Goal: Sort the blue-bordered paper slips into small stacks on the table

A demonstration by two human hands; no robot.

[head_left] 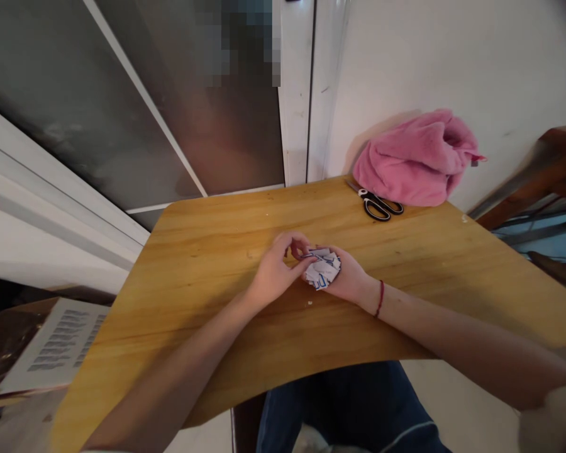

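A roundish bundle of white paper pieces with blue print [324, 270] rests in the palm of my right hand [351, 277], which is turned up and cups it from below. A red cord bracelet circles the right wrist. My left hand [276, 270] reaches in from the left, its thumb and fingertips pinching the left edge of the bundle. Both hands are just above the middle of the wooden table [207, 251]. The right fingers are mostly hidden beneath the paper.
Black-handled scissors [380, 204] lie at the table's back edge, beside a pink plush bag-like thing [415, 160] against the wall. Tiny white scraps [310, 304] dot the tabletop. A cardboard box [51, 346] stands on the floor at left; a wooden frame [542, 170] is at right.
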